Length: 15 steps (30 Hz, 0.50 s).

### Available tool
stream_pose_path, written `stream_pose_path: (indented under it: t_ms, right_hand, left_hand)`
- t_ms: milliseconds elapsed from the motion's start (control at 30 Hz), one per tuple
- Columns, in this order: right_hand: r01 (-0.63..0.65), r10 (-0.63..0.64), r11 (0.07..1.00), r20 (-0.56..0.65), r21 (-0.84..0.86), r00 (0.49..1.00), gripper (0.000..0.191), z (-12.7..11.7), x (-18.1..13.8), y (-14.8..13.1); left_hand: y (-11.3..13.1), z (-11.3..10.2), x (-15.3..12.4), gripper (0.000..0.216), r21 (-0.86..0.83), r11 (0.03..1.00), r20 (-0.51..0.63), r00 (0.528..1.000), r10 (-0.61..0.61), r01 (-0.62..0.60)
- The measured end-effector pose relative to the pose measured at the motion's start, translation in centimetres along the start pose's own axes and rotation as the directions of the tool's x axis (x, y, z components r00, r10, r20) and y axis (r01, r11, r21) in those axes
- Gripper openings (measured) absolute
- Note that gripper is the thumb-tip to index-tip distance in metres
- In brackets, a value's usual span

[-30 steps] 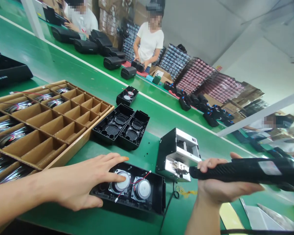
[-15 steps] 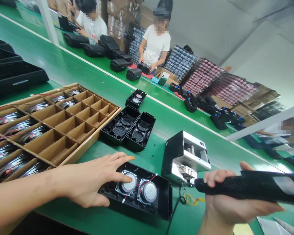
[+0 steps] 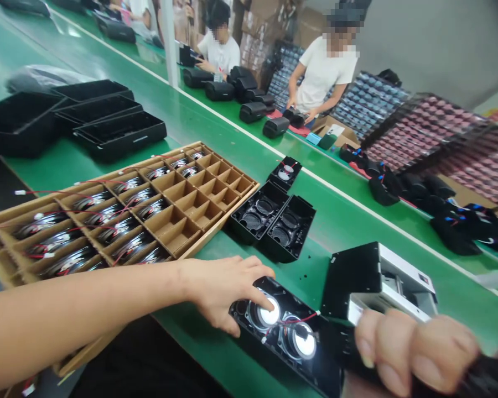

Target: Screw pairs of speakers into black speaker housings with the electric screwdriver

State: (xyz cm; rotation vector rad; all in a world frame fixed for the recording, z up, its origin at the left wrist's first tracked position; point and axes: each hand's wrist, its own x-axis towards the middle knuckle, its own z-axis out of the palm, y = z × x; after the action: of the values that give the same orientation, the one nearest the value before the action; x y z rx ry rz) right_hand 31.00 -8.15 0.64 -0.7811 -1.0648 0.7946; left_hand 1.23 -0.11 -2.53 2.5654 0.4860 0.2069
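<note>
A black speaker housing [image 3: 284, 362] lies open side up in front of me, with two round speaker drivers [image 3: 302, 341] and red-and-black wires inside. My left hand [image 3: 224, 290] spans its left end, thumb at the near edge and other fingers towards the far edge. Its index finger rests on the left driver [image 3: 269, 312]. My right hand [image 3: 415, 348] is wrapped around a black handheld tool that looks like an electric screwdriver [image 3: 340, 342], over the housing's right end. The tool's tip cannot be made out. Behind it stands a black-and-silver screw feeder [image 3: 352, 282].
A divided cardboard tray [image 3: 178, 235] holding several wired drivers stands at left. Beyond my left hand are two open housings [image 3: 290, 226] and a smaller black box [image 3: 284, 172]. Black trays [image 3: 120, 132] sit at far left. Co-workers [image 3: 323, 72] stand across the green table.
My view has swung left, so things appear further right. My right hand has brought the black tool down and in over the housing's right end. The left hand keeps its place on the housing.
</note>
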Motion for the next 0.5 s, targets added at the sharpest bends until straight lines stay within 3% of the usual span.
stream_pose_path:
  t_ms: [100, 167, 333, 500]
  right_hand:
    - [0.004, -0.006, 1.0, 0.073, 0.026, 0.997, 0.045, 6.4, -1.0, 0.7]
    - [-0.022, 0.02, 1.0, 0.081, 0.02, 0.996, 0.049, 8.9, -1.4, 0.9]
    - [-0.154, 0.152, 0.988, 0.053, 0.033, 0.987, 0.041, 11.0, -2.1, 1.7]
    - [-0.111, 0.111, 0.993, 0.012, 0.042, 0.994, 0.044, 12.0, -2.2, 2.9]
  left_hand:
    - [-0.1, -0.1, 0.0, 0.074, 0.012, 1.0, -0.002, 1.0, 0.001, -0.001]
    - [0.0, -0.1, 0.0, 0.074, 0.021, 1.0, 0.014, 1.0, -0.009, 0.009]
    - [-0.2, 0.0, 0.0, 0.075, 0.031, 1.0, 0.003, 1.0, 0.005, -0.005]
    - [-0.3, 0.3, 0.1, 0.074, 0.053, 0.998, -0.008, 1.0, 0.015, -0.014]
